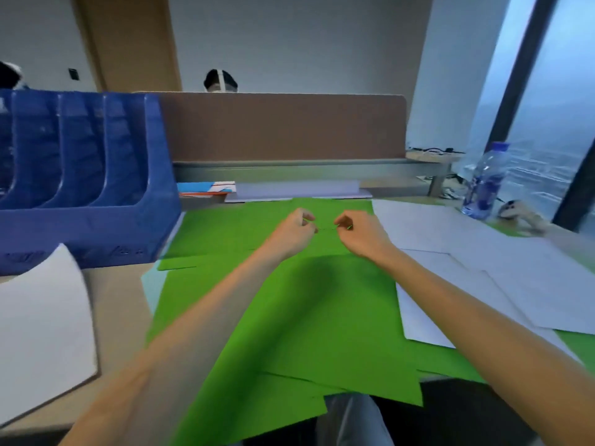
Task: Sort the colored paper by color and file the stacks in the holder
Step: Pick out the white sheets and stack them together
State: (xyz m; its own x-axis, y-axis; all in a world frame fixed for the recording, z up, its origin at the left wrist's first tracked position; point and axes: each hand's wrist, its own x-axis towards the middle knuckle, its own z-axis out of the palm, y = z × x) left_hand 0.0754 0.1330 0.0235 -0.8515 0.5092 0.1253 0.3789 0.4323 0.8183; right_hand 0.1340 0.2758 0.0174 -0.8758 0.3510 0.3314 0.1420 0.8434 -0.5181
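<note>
Green paper (289, 317) pinched: left hand (293, 234), right hand (360, 237) (far edge).

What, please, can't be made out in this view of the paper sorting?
Head view: whether the left hand and right hand pinch one green sheet or several; their curled grip and blur hide its edge.
Head view: the left end of the blue holder, cut off by the frame edge; its dividers hide the slot bottoms.
Head view: the small object beside the water bottle, too blurred to identify.
</note>
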